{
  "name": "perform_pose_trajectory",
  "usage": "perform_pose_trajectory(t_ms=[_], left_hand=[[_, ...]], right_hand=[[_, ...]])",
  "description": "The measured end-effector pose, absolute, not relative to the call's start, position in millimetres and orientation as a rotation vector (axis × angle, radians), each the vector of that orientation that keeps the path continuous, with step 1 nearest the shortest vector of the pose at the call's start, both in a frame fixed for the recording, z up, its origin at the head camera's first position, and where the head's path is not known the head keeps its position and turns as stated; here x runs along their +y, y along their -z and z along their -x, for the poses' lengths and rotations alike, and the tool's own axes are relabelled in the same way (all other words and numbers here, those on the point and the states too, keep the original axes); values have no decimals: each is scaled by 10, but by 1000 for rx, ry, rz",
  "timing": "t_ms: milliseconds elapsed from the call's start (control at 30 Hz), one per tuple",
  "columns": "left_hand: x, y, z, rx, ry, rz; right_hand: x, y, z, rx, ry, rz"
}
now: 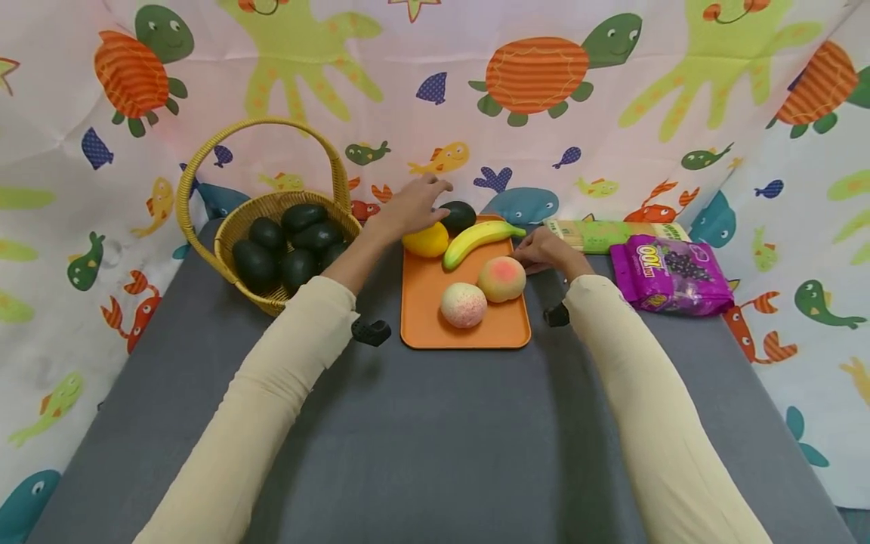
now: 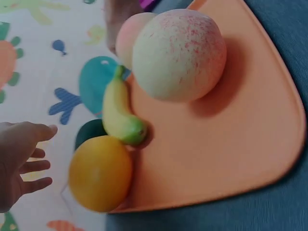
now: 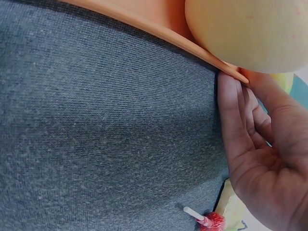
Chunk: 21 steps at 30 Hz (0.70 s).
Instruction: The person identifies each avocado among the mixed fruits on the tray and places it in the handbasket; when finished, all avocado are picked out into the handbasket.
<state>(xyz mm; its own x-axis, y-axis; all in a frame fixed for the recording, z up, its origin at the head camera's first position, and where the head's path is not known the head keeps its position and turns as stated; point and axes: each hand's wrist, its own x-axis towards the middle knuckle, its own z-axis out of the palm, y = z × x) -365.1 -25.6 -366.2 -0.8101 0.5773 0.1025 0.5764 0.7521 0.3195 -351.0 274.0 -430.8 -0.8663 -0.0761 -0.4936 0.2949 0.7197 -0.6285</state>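
Observation:
An orange tray carries a banana, two peaches, a yellow-orange round fruit and a dark green avocado. My left hand hovers over the tray's far left corner, beside the yellow-orange fruit. In the left wrist view its fingers are spread and touch nothing. At the tray's right side, my right hand pinches the rim; in the right wrist view the thumb lies over the rim and the fingers are beneath it. One peach sits close by the thumb.
A yellow wicker basket with a tall handle holds several avocados at the left. To the right lie a purple grape-picture bag and a long green-and-yellow packet. A red lollipop shows near the right hand. A patterned curtain hangs behind.

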Motion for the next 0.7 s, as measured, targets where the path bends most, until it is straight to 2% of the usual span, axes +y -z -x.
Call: perform_pose_trajectory(t_ms=[400,700], left_hand=[[130,4047,3813,2870,-343,-887],[250,4105,3728,2993,-703,-939]], right_hand=[[2702,4371,3464,2436,1021,-157],[2770,4304,3441,2453,1055,-159]])
